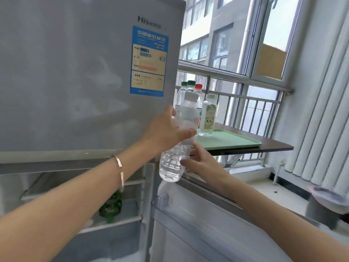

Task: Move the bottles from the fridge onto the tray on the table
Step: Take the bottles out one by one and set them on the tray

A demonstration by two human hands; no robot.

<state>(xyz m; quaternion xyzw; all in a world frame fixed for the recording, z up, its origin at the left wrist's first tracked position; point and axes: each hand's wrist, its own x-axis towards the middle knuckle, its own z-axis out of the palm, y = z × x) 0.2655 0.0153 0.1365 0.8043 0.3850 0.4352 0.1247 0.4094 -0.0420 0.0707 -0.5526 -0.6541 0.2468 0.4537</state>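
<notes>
A clear water bottle (178, 148) with a white cap hangs tilted in the air just right of the grey fridge (75, 82). My left hand (166, 131) grips its middle. My right hand (200, 163) holds its lower part from the right, thumb on the plastic. Behind it, a pale green tray (232, 141) lies on a dark table (277, 146) and carries several bottles: two with green caps (187, 89), one with a red cap (198, 91), and a yellow-labelled one (208, 114). Inside the fridge's open lower compartment, a green bottle (111, 206) stands on a shelf, partly hidden by my left arm.
The open lower fridge door (198, 224) stretches below my right arm. A metal railing (245, 80) and windows stand behind the table. A white radiator (324, 120) lines the right wall, with a grey bin (328, 203) on the floor below it.
</notes>
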